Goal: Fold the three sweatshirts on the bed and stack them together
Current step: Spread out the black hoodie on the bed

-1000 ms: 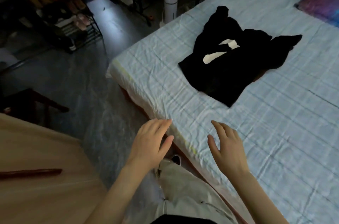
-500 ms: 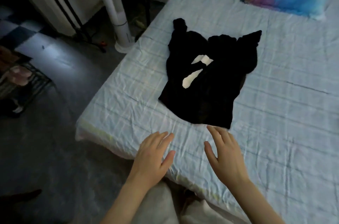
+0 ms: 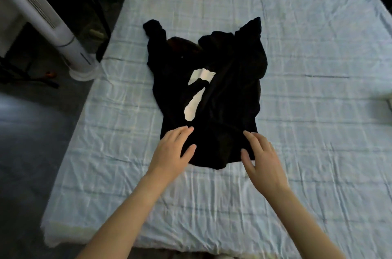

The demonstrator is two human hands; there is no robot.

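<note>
Rumpled black cotton sweatshirt with white patches (image 3: 209, 88) mid-bed on pale checked sheet (image 3: 297, 131); left hand (image 3: 172, 150) and right hand (image 3: 262, 156), fingers straight, over its near hem, probably to flatten it.

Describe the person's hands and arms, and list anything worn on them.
The left hand and right hand are bare: no gloves, rings, watch or bracelet show. Both forearms are uncovered down to the picture's bottom edge, with no sleeve or cuff in view. The light is dim, so small marks cannot be told.
</note>
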